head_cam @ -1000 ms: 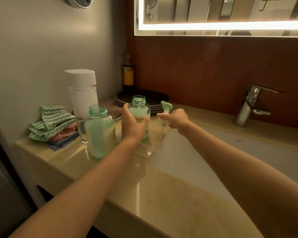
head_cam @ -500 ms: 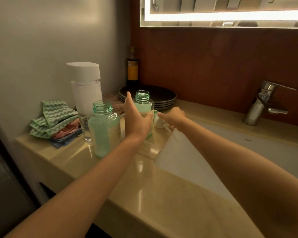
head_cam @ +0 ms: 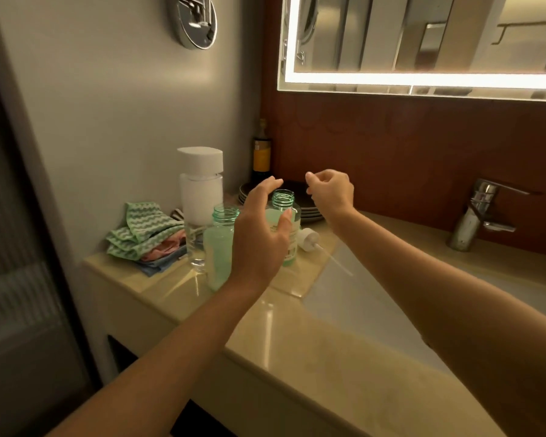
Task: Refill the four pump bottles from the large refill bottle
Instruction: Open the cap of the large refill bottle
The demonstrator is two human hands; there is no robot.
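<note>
Two green bottles stand without their pumps on the beige counter (head_cam: 265, 323): a wider one (head_cam: 218, 250) on the left and a slimmer labelled one (head_cam: 283, 200) just right of it. My left hand (head_cam: 259, 238) hovers in front of the slim bottle, fingers spread and off it. Above and to the right, my right hand (head_cam: 330, 192) hangs loosely curled and holds nothing. A white pump head (head_cam: 308, 238) lies on its side by the slim bottle, its tube reaching over the basin. A tall white-topped dispenser (head_cam: 200, 187) stands behind the wide bottle.
Folded green, pink and blue cloths (head_cam: 145, 236) lie at the counter's left end. Dark plates (head_cam: 306, 206) are stacked at the back, beside a dark bottle with a yellow label (head_cam: 261, 156). The white basin (head_cam: 375, 298) and a chrome faucet (head_cam: 476, 216) are to the right.
My right hand laid the pump head down on the counter and rose away. My left hand let go of the slim bottle and opened.
</note>
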